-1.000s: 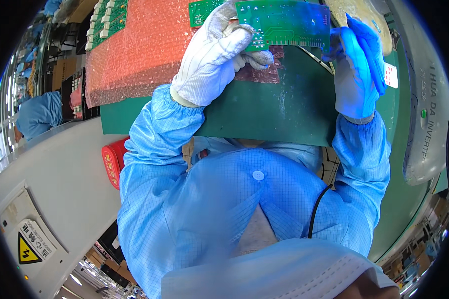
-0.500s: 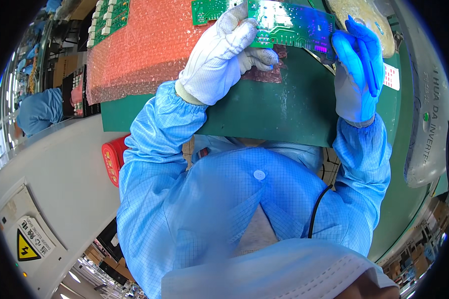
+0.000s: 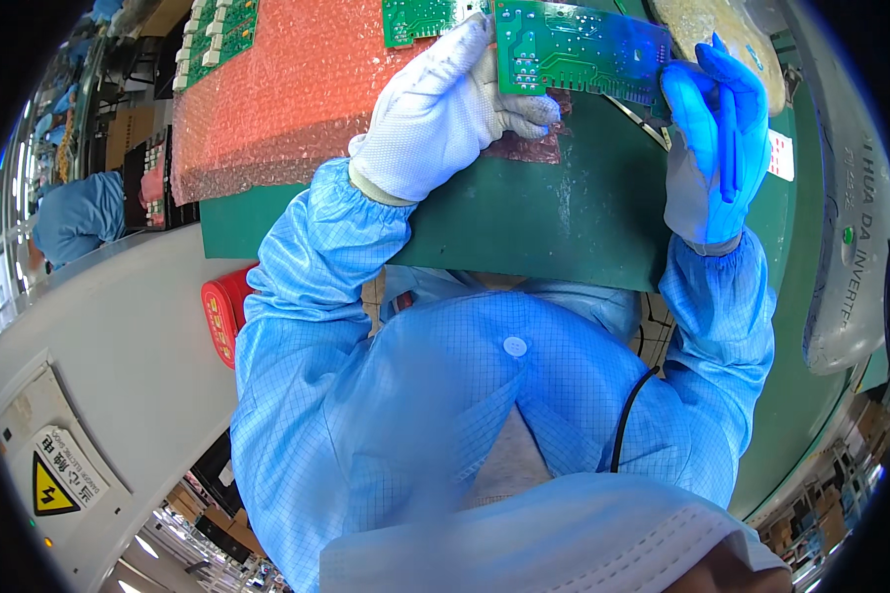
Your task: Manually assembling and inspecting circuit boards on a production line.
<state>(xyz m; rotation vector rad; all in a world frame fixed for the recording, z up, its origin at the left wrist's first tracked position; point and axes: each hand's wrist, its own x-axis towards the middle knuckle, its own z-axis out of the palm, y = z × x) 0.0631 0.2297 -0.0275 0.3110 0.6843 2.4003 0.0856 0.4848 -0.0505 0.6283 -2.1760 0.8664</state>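
A green circuit board (image 3: 583, 54) is held up near the top of the view, its solder side with rows of small pads facing me. At its left end, my left hand (image 3: 430, 124) in a white textured glove is closed on it, with the lower fingers curled beneath. The board's right edge is gripped by my right hand (image 3: 712, 148), whose glove is lit blue. Along the right fingers runs a slim, rod-like blue shape; I cannot make out what it is. Behind the left fingertips lies another green circuit board (image 3: 420, 20), partly hidden.
Pink bubble wrap (image 3: 277, 128) covers the left of the green work mat (image 3: 564, 217). On it sits a board with white connectors (image 3: 208, 49). A thin pointed tool (image 3: 643, 124) lies below the held board. A yellowish wrapped bundle (image 3: 722, 40) is at top right, a red box (image 3: 225, 316) at left.
The held board has shifted slightly right and tilted, so the bright glare on its surface is gone. Both hands have moved a little with it.
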